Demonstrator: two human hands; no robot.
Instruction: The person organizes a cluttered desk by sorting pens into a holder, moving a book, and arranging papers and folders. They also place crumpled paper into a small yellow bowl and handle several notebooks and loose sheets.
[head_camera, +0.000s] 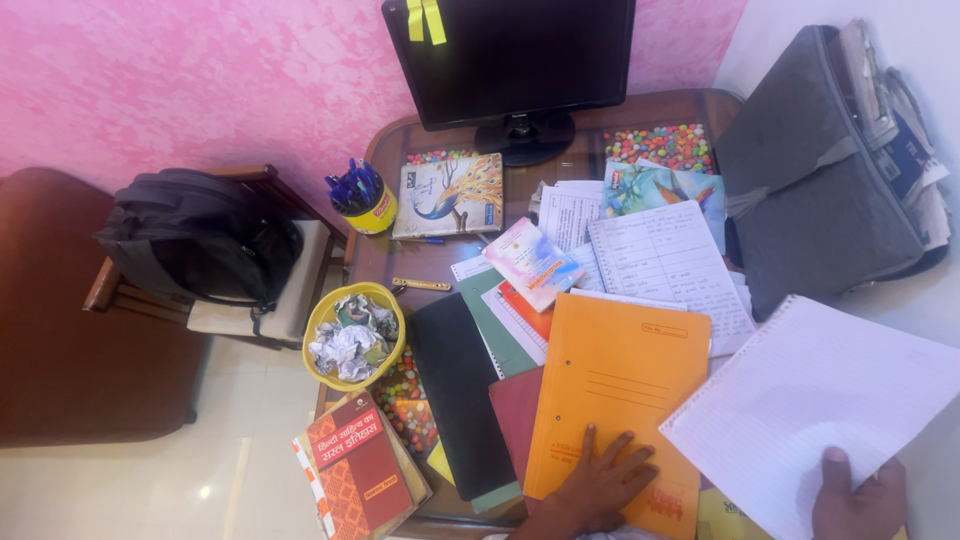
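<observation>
Sorting papers, it seems: left hand (600, 480) lies flat, fingers spread, on the orange folder (615, 400) at the desk's near edge; right hand (858, 495) pinches 1 lined sheet (810, 400) (thumb on top), probably needing a spot.

the orange folder (615, 395) lies closed and flat on the cluttered desk, at about six o'clock in the view, its long side tilted slightly toward one o'clock. it overlaps a maroon book at its nine o'clock edge. the lined white sheet (815, 405), torn from a spiral pad with a perforated edge, sits at four o'clock, angled, its near corner lifted over the folder's right side.
</observation>
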